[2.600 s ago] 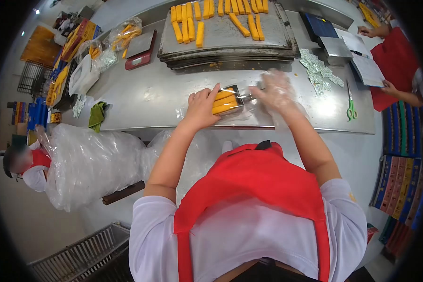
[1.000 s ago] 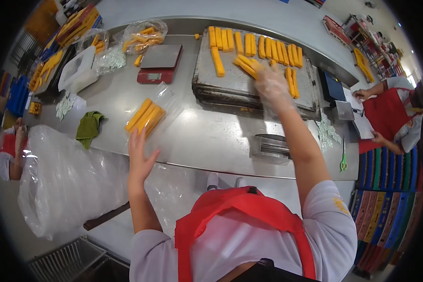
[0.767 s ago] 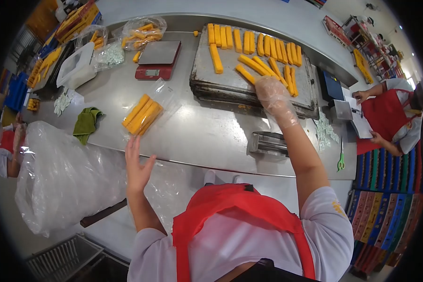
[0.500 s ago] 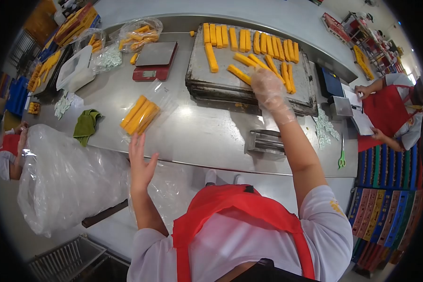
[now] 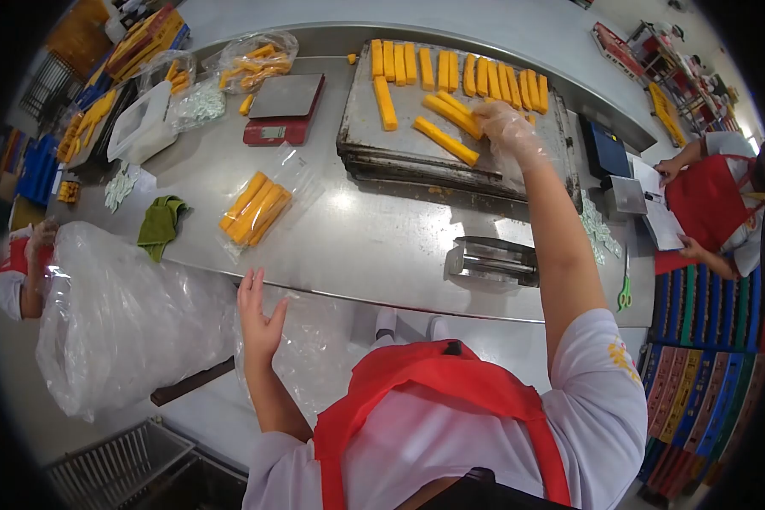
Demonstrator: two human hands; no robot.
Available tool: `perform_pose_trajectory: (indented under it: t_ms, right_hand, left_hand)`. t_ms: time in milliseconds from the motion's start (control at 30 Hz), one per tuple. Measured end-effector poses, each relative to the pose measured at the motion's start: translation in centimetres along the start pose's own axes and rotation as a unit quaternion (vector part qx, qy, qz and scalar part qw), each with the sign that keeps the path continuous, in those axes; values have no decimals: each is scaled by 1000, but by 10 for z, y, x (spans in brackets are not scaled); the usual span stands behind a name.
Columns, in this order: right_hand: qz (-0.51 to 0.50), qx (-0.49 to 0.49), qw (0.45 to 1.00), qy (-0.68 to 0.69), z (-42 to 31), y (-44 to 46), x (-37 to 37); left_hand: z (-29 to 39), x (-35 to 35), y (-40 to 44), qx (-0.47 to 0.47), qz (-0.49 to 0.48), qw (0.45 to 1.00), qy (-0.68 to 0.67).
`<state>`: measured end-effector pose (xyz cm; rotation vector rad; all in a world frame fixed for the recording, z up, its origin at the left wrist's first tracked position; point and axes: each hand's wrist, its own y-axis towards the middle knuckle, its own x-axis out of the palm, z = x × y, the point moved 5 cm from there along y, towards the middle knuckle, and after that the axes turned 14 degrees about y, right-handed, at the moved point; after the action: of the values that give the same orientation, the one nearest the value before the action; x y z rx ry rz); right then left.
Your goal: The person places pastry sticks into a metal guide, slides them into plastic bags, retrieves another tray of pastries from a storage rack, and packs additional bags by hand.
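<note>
Yellow rectangular sticks [image 5: 446, 140] are laid on the topmost metal baking tray [image 5: 404, 149] of a stack, most of them lined up in a row along its far edge, while several are set apart nearer the front, some slanted. The right hand [image 5: 516, 138], covered by a clear plastic glove, is held low over the tray, right by the ends of the slanted sticks; its fingers are bent downward, but whether a stick is gripped cannot be told. The left hand [image 5: 261, 321], bare and empty, is held at the near edge of the steel worktable [image 5: 361, 229], with its fingers spread open and the thumb apart. Just beyond its fingertips, a clear plastic bag [image 5: 293, 183] is laid flat on the table, and a bundle of yellow sticks [image 5: 255, 208] is contained in it, side by side. A metal holder [image 5: 495, 261] is placed on the table in front of the tray stack, near the right forearm. A red digital scale [image 5: 282, 129] is set between the stack and a filled plastic bag [image 5: 257, 64], and a green cloth [image 5: 159, 227] is draped at the table's edge. Green-handled scissors [image 5: 626, 285] are laid near small sachets [image 5: 599, 228], beyond which an open notebook [image 5: 661, 223] is touched by a person in a red apron [image 5: 707, 200]
</note>
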<state>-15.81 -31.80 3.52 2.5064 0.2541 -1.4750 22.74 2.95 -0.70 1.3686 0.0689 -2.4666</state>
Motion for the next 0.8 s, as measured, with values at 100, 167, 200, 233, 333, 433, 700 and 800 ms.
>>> perform_pose_trajectory:
  t_ms: [100, 167, 200, 233, 333, 433, 700, 800]
  right_hand:
    - [-27, 79, 983, 163, -53, -25, -6]
    - [-52, 61, 997, -20, -74, -36, 2]
    - [-103, 74, 992, -9, -84, -41, -3]
    - [-104, 76, 992, -8, -79, -45, -1]
    - [-56, 39, 998, -4, -58, -55, 16]
    - [129, -76, 986, -74, -66, -69, 9]
    - [-3, 24, 977, 213, -55, -84, -24]
    - [-90, 24, 915, 393, 0, -136, -27]
  left_hand:
    - [2, -2, -4, -3, 5, 1000, 26]
    - [6, 0, -6, -1, 3, 998, 64]
    - [7, 1, -6, -1, 1, 998, 65]
    - [10, 1, -7, -1, 1, 998, 55]
    - [12, 2, -10, 2, 2, 999, 37]
    - [13, 8, -14, 5, -7, 1000, 21]
    - [89, 59, -20, 95, -98, 990, -42]
    - [114, 91, -40, 70, -238, 950, -188]
